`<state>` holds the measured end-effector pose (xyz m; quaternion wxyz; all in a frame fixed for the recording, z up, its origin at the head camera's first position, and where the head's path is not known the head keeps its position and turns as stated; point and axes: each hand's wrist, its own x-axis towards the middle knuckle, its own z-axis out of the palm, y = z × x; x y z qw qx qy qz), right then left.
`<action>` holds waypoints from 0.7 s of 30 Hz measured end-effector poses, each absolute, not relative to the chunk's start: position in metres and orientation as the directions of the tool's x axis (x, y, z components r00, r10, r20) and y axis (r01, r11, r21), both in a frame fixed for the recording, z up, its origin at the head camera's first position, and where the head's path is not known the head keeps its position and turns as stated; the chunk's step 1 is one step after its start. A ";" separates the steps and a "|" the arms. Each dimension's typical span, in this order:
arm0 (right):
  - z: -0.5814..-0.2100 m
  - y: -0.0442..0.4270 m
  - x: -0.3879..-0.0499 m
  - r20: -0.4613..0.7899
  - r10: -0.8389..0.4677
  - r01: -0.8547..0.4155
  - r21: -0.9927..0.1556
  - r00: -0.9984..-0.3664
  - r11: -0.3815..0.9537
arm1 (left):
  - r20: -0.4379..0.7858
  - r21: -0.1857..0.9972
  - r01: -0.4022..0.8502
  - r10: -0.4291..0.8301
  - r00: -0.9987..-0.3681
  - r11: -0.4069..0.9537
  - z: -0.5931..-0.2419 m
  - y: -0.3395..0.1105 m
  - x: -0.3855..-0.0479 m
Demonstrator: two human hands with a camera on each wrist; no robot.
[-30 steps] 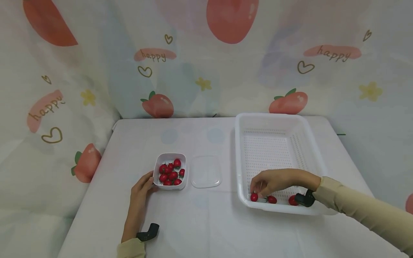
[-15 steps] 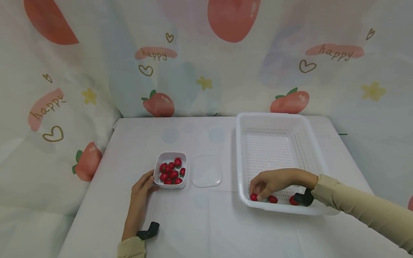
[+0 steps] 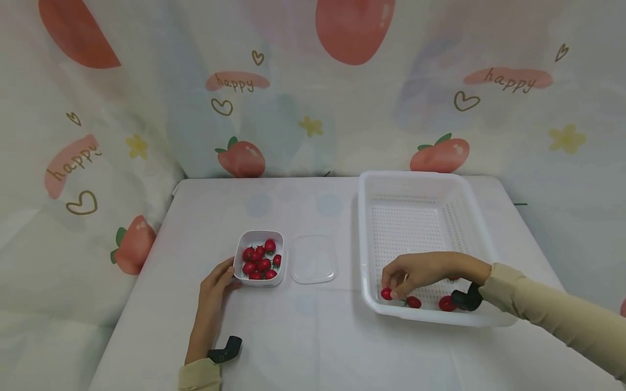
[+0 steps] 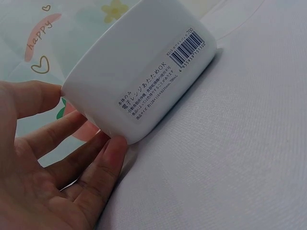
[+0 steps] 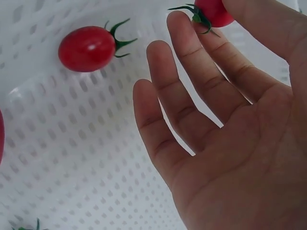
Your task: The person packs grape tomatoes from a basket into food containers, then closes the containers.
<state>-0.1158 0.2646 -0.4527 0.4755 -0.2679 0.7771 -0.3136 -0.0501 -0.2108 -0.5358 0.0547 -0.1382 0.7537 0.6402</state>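
Note:
In the head view, my right hand [image 3: 415,271] reaches into the near part of a white perforated basket [image 3: 363,244]. Its thumb and index finger pinch a red cherry tomato [image 5: 214,11] with a green stem, while the other fingers stay extended. Near it on the basket floor lies another cherry tomato [image 5: 87,49]; one more [image 3: 446,303] is close to the wrist camera. My left hand [image 3: 213,285] touches the near-left corner of a small white container [image 4: 139,62], its fingers against the wall and base. Several cherry tomatoes [image 3: 263,264] are inside that container.
A clear plastic lid [image 3: 313,259] lies flat between container and basket on the white-covered table [image 3: 293,336]. A printed cloth [image 3: 342,119] hangs behind the table and on the left. Part of another tomato [image 3: 454,278] shows behind the right wrist.
The right hand has risen slightly from the basket's near edge, with the pinched cherry tomato in it. A tomato behind the wrist has come partly into view. The left hand keeps its place.

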 end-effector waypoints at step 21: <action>-0.403 0.249 -0.133 -0.438 -0.759 -0.264 -0.753 -0.481 0.602 | -0.260 0.952 -0.277 -0.136 -0.956 0.126 -0.536 -0.211 -0.050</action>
